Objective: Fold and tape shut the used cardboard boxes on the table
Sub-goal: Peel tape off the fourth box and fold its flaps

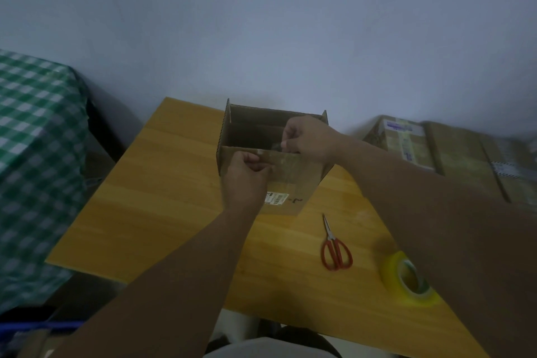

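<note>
An open brown cardboard box [293,180] is standing upright on the far middle part of the yellow wooden bench [162,183], close to the pale wall. Its top is gaping open, with its side flaps standing up at the left and right ends and the dark inside showing. A small white label [277,198] is sitting low on the box's near wall.

Both hands are working at the upper edge of that near wall. The left hand [247,174] is reaching in from below, its fingers curled and pinching the cardboard near the left half of the edge. The right hand [309,139] is coming over from the right, its fingers and thumb pinching the same edge just beside the left hand. Something small and dark is showing at its fingertips, too blurred to tell what it is.

A pair of red-handled scissors [335,247] is lying closed on the bench, nearer than the box and to its right, blades pointing away. A roll of yellow tape [406,279] is resting near the bench's right edge, partly under the right forearm. Closed cardboard boxes [453,151] are stacked beyond the bench on the right. A green and white checked cloth [35,139] is covering something on the left.
</note>
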